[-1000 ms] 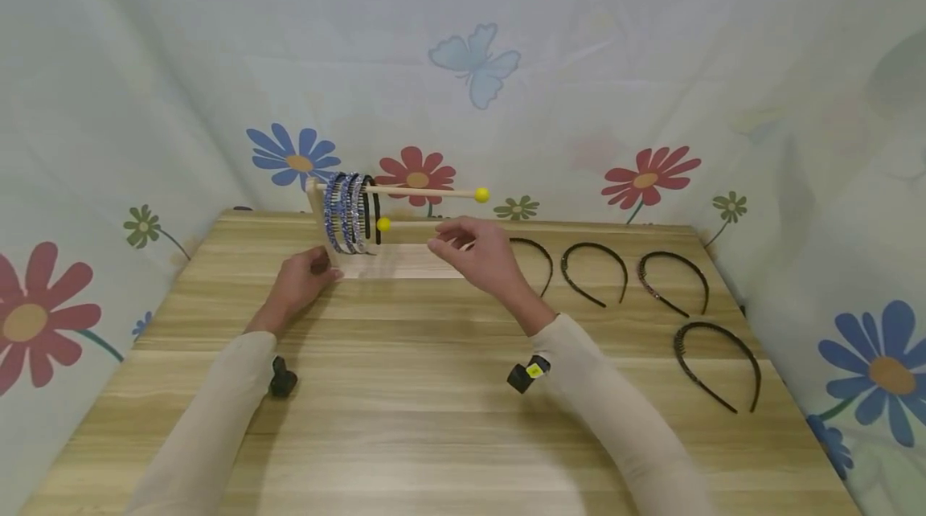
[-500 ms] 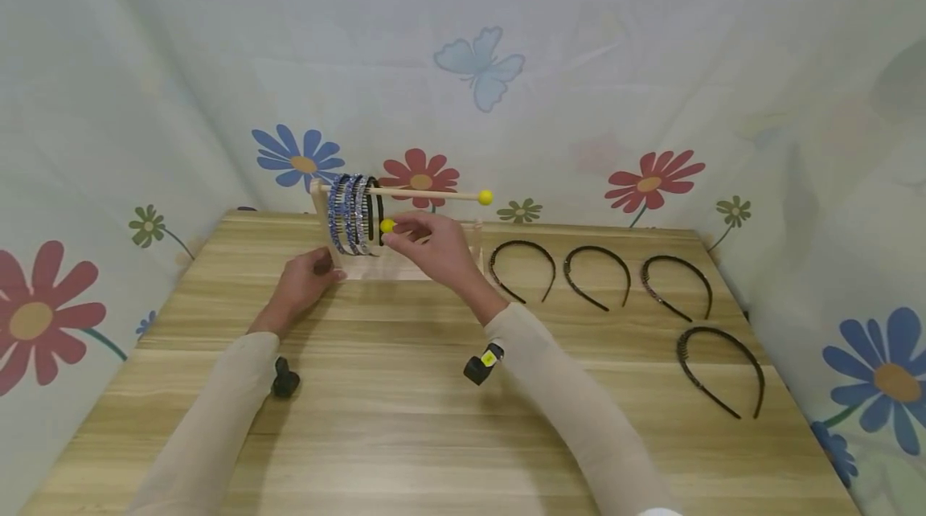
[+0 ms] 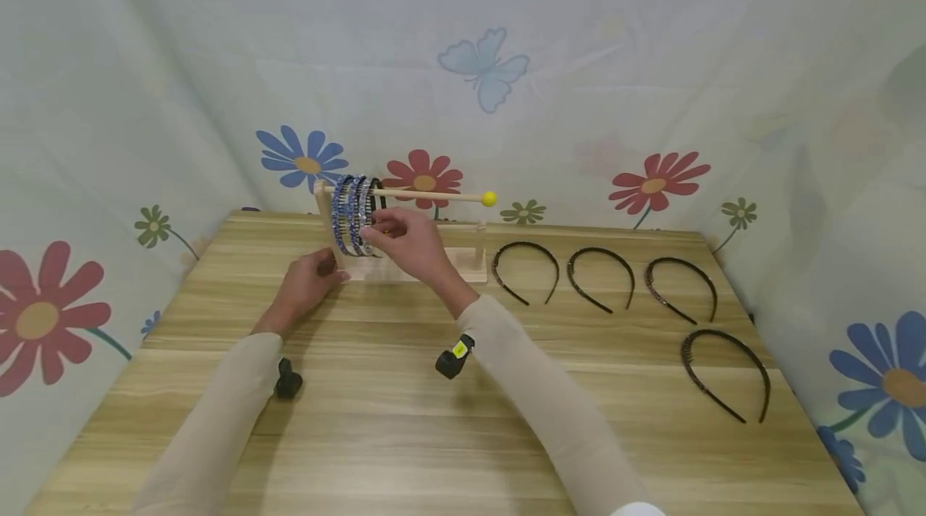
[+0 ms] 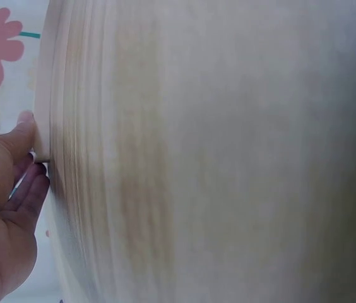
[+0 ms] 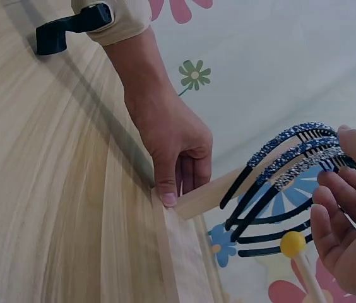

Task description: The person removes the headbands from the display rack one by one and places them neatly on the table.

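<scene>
A wooden headband stand stands at the back of the table, with two horizontal rods tipped by yellow balls. Two blue glittery headbands and a silver one hang on it near its left end, with plain-looking black bands just right of them. My left hand grips the left end of the stand's base, thumb on top in the left wrist view. With thumb and fingers, my right hand pinches the silver headband. In the head view that hand covers the lower rod's ball, which the right wrist view shows as a yellow ball.
Right of the stand, three dark headbands lie in a row: a near one, a middle one and a far one. Another dark headband lies closer to the front. A flowered cloth hangs behind the table.
My right hand has moved left along the stand, from beside the lower rod past its yellow ball to the hanging headbands. The left hand has stayed at the base.
</scene>
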Demonstrator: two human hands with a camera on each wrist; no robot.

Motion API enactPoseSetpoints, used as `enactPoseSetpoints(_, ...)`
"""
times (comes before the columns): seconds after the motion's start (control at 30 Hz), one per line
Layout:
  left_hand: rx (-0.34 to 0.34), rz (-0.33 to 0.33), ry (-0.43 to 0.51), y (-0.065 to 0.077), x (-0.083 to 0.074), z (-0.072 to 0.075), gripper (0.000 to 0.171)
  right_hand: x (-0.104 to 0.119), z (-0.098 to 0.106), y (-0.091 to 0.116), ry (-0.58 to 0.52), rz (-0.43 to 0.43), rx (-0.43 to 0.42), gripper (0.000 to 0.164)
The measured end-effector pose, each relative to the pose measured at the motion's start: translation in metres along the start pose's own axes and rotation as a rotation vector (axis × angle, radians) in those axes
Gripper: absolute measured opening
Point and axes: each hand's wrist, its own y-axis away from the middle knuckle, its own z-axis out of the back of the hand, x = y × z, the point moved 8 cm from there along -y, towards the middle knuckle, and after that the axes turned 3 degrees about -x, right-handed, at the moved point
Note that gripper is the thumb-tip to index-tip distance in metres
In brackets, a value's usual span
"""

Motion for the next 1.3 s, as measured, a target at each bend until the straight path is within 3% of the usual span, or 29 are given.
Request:
enactPoseSetpoints(0.23, -0.007, -0.012, -0.01, 0.0, 0.0, 0.001, 0.052, -0.004, -0.009, -0.001, -0.035, -0.018, 0.004, 0.038)
enactPoseSetpoints(0.77, 0.006, 0.019, -0.009, 0.001, 0.002, 0.0, 0.056, -0.004, -0.011, -0.003, 0.03, -0.02, -0.028, 0.027)
enactPoseSetpoints(1.3, 0.006, 0.028, -0.013, 0.003, -0.002, 0.0, 0.053, -0.004, 0.014, 0.004, 0.074, 0.022, -0.058, 0.033)
